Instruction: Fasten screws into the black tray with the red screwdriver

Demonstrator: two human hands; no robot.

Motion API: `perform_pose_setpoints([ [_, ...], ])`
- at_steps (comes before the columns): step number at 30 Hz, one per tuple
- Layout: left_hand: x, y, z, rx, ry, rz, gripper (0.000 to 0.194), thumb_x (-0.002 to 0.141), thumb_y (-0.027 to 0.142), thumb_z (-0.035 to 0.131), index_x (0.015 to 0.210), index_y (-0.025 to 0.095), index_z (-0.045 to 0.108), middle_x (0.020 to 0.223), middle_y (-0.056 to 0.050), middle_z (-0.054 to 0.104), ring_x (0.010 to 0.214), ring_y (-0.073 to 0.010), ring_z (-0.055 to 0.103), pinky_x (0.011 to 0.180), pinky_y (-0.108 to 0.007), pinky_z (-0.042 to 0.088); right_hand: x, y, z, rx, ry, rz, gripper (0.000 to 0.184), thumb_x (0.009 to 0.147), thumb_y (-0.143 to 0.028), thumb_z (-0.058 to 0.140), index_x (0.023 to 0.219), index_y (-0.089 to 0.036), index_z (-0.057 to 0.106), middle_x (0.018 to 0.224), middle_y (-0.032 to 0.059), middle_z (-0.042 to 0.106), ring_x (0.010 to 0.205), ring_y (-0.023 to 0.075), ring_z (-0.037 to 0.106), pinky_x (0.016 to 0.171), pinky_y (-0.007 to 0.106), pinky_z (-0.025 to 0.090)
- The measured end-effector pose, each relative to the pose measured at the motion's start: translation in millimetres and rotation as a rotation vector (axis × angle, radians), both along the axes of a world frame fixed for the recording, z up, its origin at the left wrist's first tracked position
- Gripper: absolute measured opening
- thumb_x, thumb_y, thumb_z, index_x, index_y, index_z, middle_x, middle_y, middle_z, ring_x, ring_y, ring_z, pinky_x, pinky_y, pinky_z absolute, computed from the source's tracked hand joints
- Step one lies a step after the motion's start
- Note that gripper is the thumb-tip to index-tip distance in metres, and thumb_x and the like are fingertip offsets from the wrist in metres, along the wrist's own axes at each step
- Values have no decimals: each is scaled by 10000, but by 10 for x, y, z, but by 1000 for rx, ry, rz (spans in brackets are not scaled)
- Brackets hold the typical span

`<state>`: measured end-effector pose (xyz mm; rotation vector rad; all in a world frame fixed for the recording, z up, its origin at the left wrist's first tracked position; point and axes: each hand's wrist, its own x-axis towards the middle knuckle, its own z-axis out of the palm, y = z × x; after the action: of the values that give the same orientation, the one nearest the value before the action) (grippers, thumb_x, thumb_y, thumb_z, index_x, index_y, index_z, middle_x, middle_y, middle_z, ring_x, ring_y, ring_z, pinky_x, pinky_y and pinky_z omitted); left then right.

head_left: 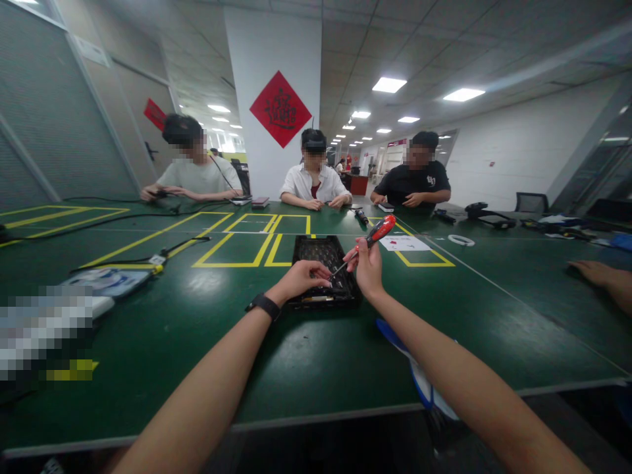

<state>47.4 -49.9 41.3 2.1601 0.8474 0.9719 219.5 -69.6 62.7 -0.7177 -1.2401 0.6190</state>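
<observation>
A black tray-like case (pixel 320 250) with small parts inside sits on the green table in front of me. In my right hand (pixel 368 268) is a screwdriver (pixel 382 229) with a red and black handle. Its shaft slants down to the left, and its tip is close to the fingers of my left hand. My left hand (pixel 307 280) is over the left side of the case, thumb and fingers pinched together near the screwdriver tip. Whatever sits between those fingers is too small to make out. A dark band is on my left wrist.
Yellow tape outlines mark the green table (pixel 197 368). A white sheet (pixel 405 243) and a white ring (pixel 461 240) lie to the right. Cables (pixel 190 245) and a white-blue packet (pixel 111 280) are at left. Three people sit opposite; another person's hand (pixel 595 271) rests at right.
</observation>
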Motion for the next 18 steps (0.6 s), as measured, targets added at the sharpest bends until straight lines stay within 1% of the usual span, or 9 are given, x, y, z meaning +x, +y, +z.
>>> perform_pose_setpoints([
  [2,-5,-22,51,29,-20,50,356,675,428,588,840,116,636,771,-61,653,699,-131,580,672,-244,449,16,26,-15,-21,5,-18,369,793,-534,349,906,-188,412,519,-50,540,311,44,405,322,152,303],
  [4,-9,-48,106,42,-52,100,432,768,487,434,795,111,645,727,-55,637,659,-119,557,641,-230,428,30,59,-40,-60,-10,1,379,792,-542,342,890,-184,415,488,-53,527,290,45,389,299,151,273],
  [6,-3,-84,155,25,-56,114,561,823,509,276,736,105,655,614,-39,590,573,-101,512,582,-216,394,35,92,-71,-103,-37,40,388,789,-550,342,882,-181,418,472,-52,526,280,48,387,288,151,265],
  [7,5,-106,174,19,-41,119,611,832,516,227,706,103,660,547,-28,549,523,-92,476,551,-212,369,33,105,-87,-121,-50,59,391,787,-551,344,881,-180,420,470,-51,529,277,50,389,286,151,266],
  [9,27,-153,199,19,12,124,674,835,528,179,653,102,668,450,-9,461,455,-81,400,514,-214,323,25,122,-116,-142,-65,76,392,786,-551,344,884,-179,422,472,-48,536,274,50,390,282,149,267],
  [11,51,-194,207,23,52,112,711,834,536,151,613,103,670,422,-6,427,440,-79,365,510,-220,301,16,124,-133,-150,-73,80,388,788,-546,345,887,-180,422,477,-47,542,274,51,394,282,147,271],
  [13,68,-219,205,29,72,103,731,834,538,129,600,107,671,432,-11,439,453,-83,369,522,-224,297,10,115,-135,-145,-75,81,382,791,-540,342,892,-180,421,485,-46,547,275,50,396,284,145,274],
  [18,85,-243,188,47,126,130,741,829,549,119,619,113,679,457,-19,488,465,-90,386,538,-226,299,7,76,-110,-134,-92,107,377,790,-536,349,900,-182,419,495,-50,549,281,46,399,292,140,283],
])
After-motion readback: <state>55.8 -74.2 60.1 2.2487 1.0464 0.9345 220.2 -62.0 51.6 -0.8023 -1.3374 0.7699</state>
